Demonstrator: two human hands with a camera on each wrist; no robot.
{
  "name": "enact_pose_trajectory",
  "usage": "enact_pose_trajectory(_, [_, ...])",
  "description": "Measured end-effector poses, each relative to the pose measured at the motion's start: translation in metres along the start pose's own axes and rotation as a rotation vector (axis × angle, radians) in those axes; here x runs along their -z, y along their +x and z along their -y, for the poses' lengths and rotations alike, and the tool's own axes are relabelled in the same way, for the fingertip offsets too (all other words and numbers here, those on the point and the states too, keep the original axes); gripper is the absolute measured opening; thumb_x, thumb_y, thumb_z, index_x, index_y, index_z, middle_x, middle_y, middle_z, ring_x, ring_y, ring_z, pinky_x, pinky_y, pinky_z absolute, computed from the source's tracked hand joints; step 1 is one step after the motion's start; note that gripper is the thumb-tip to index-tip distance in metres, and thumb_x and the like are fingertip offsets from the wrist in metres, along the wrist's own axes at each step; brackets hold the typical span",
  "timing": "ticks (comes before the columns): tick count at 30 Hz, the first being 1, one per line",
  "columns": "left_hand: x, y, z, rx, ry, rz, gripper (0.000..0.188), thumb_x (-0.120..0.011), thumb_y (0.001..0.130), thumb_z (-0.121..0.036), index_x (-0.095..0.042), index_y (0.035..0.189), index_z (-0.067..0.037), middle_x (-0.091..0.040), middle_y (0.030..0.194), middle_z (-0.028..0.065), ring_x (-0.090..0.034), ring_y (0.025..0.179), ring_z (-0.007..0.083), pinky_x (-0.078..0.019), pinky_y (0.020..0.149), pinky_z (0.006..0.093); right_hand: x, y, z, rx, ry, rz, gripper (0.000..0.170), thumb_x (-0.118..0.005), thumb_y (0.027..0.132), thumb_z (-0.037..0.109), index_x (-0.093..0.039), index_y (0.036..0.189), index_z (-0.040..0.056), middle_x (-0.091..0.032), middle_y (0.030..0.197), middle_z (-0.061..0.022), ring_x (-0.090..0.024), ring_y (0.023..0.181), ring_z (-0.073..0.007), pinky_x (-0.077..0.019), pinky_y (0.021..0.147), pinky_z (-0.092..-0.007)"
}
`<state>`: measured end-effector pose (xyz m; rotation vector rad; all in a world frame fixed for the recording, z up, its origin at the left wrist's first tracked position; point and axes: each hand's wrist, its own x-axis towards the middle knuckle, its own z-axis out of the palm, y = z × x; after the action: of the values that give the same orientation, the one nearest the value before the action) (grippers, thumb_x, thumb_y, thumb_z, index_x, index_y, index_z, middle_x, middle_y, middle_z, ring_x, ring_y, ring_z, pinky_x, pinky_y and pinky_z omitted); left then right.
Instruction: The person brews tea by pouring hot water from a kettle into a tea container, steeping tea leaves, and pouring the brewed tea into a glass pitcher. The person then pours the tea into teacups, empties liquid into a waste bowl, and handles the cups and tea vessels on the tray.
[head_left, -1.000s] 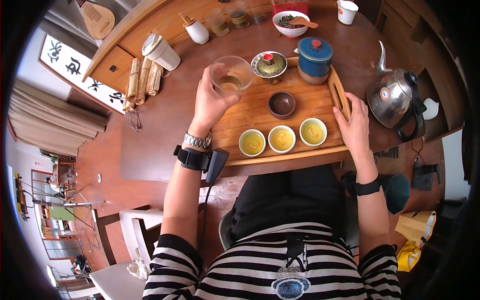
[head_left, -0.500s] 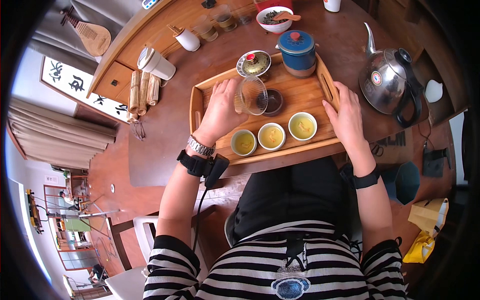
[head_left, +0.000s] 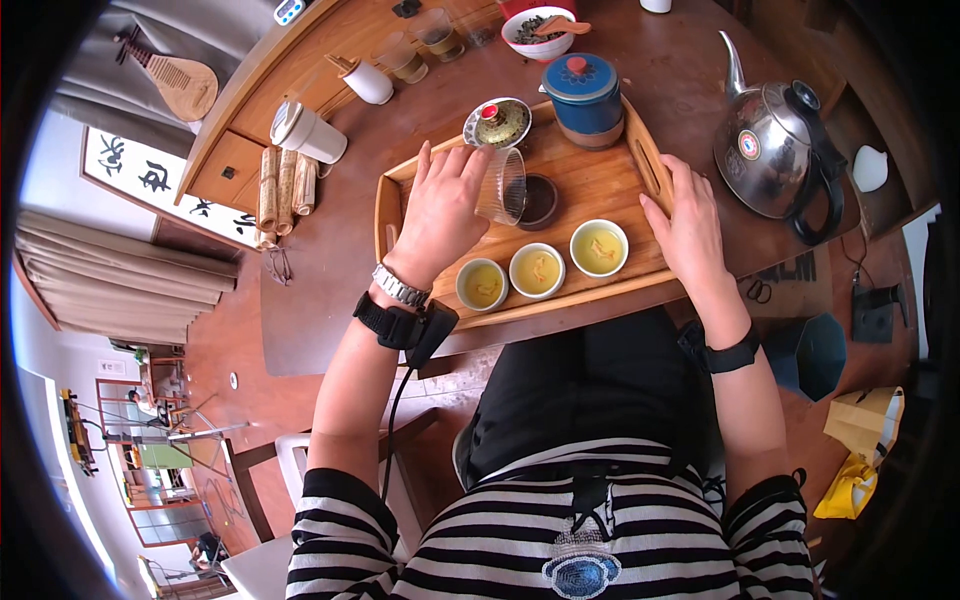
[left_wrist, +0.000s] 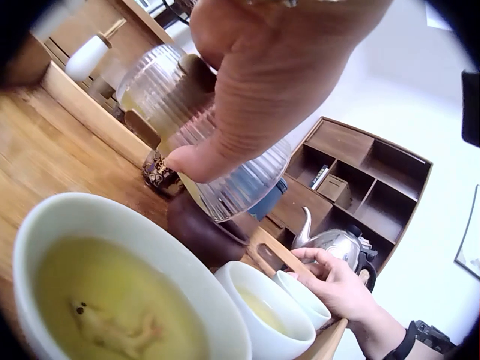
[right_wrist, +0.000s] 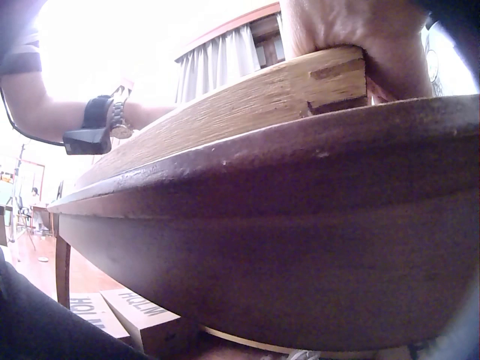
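"Pouring is judged to be the step in hand. Item: one ribbed glass pitcher [head_left: 504, 188], tilted above the wooden tray [head_left: 600, 185], its mouth turned toward one dark brown tea bowl [head_left: 540, 203]."

"And the grip?"

"Pitcher clasped by the left hand [head_left: 440, 210], spread no wider than the glass; some fingertips hidden. Tray's end wall held between thumb and fingers of the right hand [head_left: 692, 225]."

"Contents?"

"Whether liquid is running cannot be told."

"Items around?"

"Three white cups [left_wrist: 292, 326], yellow tea, in a row along the near side; one patterned lidded bowl [head_left: 497, 125] and one blue lidded pot [head_left: 585, 105], far side. Beyond the tray: one steel kettle [head_left: 765, 150]."

"Next requirement?"

"Probably, mouth to be kept over the bowl until drained, then pitcher to be righted, cups unbrushed."
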<state>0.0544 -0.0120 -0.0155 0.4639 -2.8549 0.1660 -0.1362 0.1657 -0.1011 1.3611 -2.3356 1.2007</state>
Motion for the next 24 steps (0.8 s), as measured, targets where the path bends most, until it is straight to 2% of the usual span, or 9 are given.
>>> enact_pose_trajectory(4, [0.003, 0.004, -0.006, -0.039, 0.101, 0.004, 0.057, -0.062, 0.061, 0.0, -0.047, 0.115, -0.005, -0.053, 0.105, 0.0112, -0.049, 0.104, 0.0275, -0.0258, 0.104, 0.0491, 0.001, 0.0, 0.001, -0.023, 0.003, 0.015, 0.046, -0.065, 0.074, 0.01, -0.045, 0.114, 0.0005, -0.056, 0.097, -0.021, -0.052, 0.089, -0.037, -0.0406, 0.083, -0.0422])
enact_pose_trajectory(6, [0.002, 0.006, -0.007, -0.109, 0.232, -0.024, 0.045, -0.056, 0.069, -0.002, -0.05, 0.113, -0.005, -0.053, 0.107, 0.0103, -0.049, 0.105, 0.0253, -0.0246, 0.104, 0.0486, 0.001, 0.0, 0.002, -0.026, 0.004, 0.016, 0.046, -0.065, 0.074, 0.01, -0.045, 0.114, 0.0005, -0.056, 0.098, -0.021, -0.052, 0.09, -0.0369, -0.0406, 0.083, -0.0423])
enact_pose_trajectory(9, [0.002, 0.01, -0.012, -0.184, 0.331, -0.081, 0.052, -0.058, 0.064, 0.001, -0.049, 0.115, -0.008, -0.053, 0.107, 0.0086, -0.048, 0.108, 0.0237, -0.0243, 0.104, 0.0476, 0.0, 0.0, 0.001, -0.023, -0.001, 0.015, 0.046, -0.065, 0.074, 0.01, -0.045, 0.114, 0.0005, -0.056, 0.098, -0.021, -0.052, 0.09, -0.0369, -0.0407, 0.083, -0.0423])
enact_pose_trajectory(16, [0.01, 0.01, -0.019, -0.245, 0.363, -0.091, 0.047, -0.056, 0.068, 0.001, -0.05, 0.114, -0.009, -0.053, 0.108, 0.0076, -0.048, 0.108, 0.0223, -0.0243, 0.104, 0.0481, 0.001, 0.0, 0.002, -0.027, 0.004, 0.014, 0.045, -0.065, 0.074, 0.009, -0.045, 0.114, 0.001, -0.056, 0.098, -0.0207, -0.052, 0.092, -0.0372, -0.0405, 0.084, -0.0424])
enact_pose_trajectory(19, [0.006, 0.004, -0.007, -0.156, 0.272, -0.088, 0.046, -0.057, 0.069, -0.004, -0.05, 0.114, -0.007, -0.053, 0.109, 0.0086, -0.048, 0.11, 0.0235, -0.0231, 0.105, 0.0489, 0.002, 0.0, 0.003, -0.017, -0.006, 0.01, 0.045, -0.065, 0.074, 0.009, -0.045, 0.114, 0.0013, -0.056, 0.099, -0.0206, -0.052, 0.092, -0.0371, -0.0403, 0.084, -0.0428])
enact_pose_trajectory(21, [0.003, -0.003, 0.005, 0.083, -0.056, -0.124, 0.057, -0.064, 0.06, -0.003, -0.047, 0.115, -0.007, -0.053, 0.109, 0.0082, -0.047, 0.111, 0.0248, -0.0223, 0.104, 0.0502, 0.003, 0.0, 0.003, -0.017, -0.01, 0.016, 0.045, -0.065, 0.074, 0.009, -0.045, 0.114, 0.0013, -0.056, 0.099, -0.0208, -0.052, 0.093, -0.0371, -0.0404, 0.084, -0.0424])
enact_pose_trajectory(22, [-0.002, -0.006, 0.013, 0.143, -0.126, -0.17, 0.063, -0.067, 0.056, -0.002, -0.045, 0.115, -0.006, -0.053, 0.108, 0.0109, -0.05, 0.107, 0.0258, -0.0313, 0.1, 0.0452, 0.003, 0.0, 0.004, -0.02, -0.012, 0.019, 0.045, -0.064, 0.074, 0.009, -0.045, 0.114, 0.0013, -0.056, 0.099, -0.0209, -0.052, 0.093, -0.037, -0.0405, 0.085, -0.0421])
enact_pose_trajectory(23, [-0.007, -0.01, 0.022, 0.148, -0.128, -0.173, 0.063, -0.067, 0.056, -0.002, -0.045, 0.115, -0.006, -0.053, 0.108, 0.0109, -0.05, 0.107, 0.0258, -0.0313, 0.1, 0.0452, 0.004, 0.001, 0.004, -0.015, -0.015, 0.023, 0.045, -0.064, 0.074, 0.009, -0.045, 0.114, 0.0013, -0.056, 0.099, -0.0209, -0.052, 0.093, -0.037, -0.0405, 0.085, -0.0421])
enact_pose_trajectory(24, [-0.012, -0.014, 0.031, 0.291, -0.418, -0.239, 0.062, -0.069, 0.057, -0.003, -0.045, 0.115, -0.005, -0.053, 0.108, 0.0121, -0.052, 0.104, 0.0249, -0.0366, 0.096, 0.0413, 0.005, 0.001, 0.005, -0.031, -0.003, 0.033, 0.045, -0.064, 0.074, 0.009, -0.045, 0.114, 0.0015, -0.056, 0.099, -0.0211, -0.052, 0.094, -0.0371, -0.0406, 0.085, -0.0419])
